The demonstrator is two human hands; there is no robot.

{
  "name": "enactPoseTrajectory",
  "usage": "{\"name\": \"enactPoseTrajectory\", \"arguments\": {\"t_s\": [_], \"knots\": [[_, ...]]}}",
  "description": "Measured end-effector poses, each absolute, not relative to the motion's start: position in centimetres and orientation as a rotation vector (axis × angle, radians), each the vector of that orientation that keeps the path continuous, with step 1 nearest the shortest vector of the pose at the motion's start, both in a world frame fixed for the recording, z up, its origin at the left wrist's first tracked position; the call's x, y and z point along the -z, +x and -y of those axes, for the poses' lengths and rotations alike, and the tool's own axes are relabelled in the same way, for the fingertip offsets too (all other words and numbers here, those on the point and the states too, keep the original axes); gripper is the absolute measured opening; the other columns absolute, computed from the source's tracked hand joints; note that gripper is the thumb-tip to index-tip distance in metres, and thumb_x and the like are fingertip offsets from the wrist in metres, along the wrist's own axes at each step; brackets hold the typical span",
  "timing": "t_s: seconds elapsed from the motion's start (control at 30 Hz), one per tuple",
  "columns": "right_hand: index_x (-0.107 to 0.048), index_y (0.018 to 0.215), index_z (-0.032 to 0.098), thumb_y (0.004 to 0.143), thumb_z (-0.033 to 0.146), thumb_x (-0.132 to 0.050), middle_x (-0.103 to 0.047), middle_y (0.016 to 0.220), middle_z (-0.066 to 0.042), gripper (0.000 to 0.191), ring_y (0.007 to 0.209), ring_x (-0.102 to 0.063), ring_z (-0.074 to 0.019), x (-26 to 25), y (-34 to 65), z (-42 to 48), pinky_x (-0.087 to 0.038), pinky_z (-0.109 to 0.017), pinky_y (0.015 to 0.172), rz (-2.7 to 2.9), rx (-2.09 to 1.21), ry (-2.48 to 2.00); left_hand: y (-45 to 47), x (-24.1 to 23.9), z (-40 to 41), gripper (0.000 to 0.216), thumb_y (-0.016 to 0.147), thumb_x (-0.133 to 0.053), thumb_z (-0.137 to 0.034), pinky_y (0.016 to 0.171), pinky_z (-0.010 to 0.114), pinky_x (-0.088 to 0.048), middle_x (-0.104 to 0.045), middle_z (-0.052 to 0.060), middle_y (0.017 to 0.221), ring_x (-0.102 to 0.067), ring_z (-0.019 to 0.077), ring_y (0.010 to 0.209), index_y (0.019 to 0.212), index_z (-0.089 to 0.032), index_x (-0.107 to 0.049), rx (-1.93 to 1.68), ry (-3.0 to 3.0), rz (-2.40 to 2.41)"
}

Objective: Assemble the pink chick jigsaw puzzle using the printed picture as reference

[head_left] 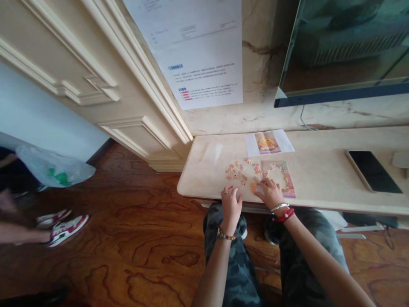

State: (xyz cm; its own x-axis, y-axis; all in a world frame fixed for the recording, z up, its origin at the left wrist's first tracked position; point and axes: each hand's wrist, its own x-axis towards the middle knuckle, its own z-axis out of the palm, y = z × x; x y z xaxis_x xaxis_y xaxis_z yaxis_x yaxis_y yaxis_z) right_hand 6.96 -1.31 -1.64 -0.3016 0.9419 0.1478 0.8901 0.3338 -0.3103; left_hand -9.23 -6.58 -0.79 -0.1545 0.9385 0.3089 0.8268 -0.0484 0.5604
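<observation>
the tray (290, 192) lies flat on the shelf (322, 170), right of the rounded near left corner and close to the front edge. the right hand (271, 194) is the nearer one: it covers the tray's near left corner, so most of the tray lies beyond its fingers, towards the far edge. its thumb and fingertips are at an orange piece (254, 187) just outside that corner; i can't tell whether they pinch it or only touch it.

the tray's long axis seems to run from front edge to far edge, the far end leaning slightly left. pieces line part of its border, round a pale middle.

the left hand (231, 200) is at the front edge, left of the tray, its fingers loosely bent and its thumb apart, with nothing visible in its grasp. the loose pieces (235, 175) lie scattered just past its fingertips, between the shelf's left end and the tray; they point every way, with no shared axis. behind the tray, near the far edge, is a sheet (267, 143) with a printed picture. a phone (373, 170) lies well to the right, slanting.
</observation>
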Motion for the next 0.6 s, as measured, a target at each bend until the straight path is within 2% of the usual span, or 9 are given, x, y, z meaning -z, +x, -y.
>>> {"name": "enactPoseTrajectory", "arguments": {"t_s": [0.3, 0.6], "knots": [[-0.061, 0.089, 0.022, 0.077, 0.032, -0.05, -0.055, 0.097, -0.008, 0.019, 0.088, -0.047, -0.021, 1.7, 6.5, 0.9, -0.034, -0.034, 0.072, 2.241, -0.239, -1.641, -8.2, 1.1, 4.6, 0.021, 0.075, -0.05, -0.016, 0.085, 0.041, -0.039, -0.049, 0.01, 0.099, -0.044, 0.0215, 0.098, 0.095, -0.017, -0.056, -0.952, 1.969, -2.039], [-0.06, 0.094, 0.022, 0.078, 0.028, -0.047, -0.053, 0.103, -0.008, 0.022, 0.091, -0.046, -0.0223, 0.5, 8.0, -2.3, -0.035, -0.034, 0.071, 2.231, -0.247, -1.727, -9.4, 0.2, 2.7, 0.021, 0.072, -0.052, -0.014, 0.085, 0.04, -0.04, -0.049, 0.01, 0.099, -0.045, 0.0221, 0.097, 0.093, -0.017, -0.057, -0.978, 1.961, -2.107]]}}
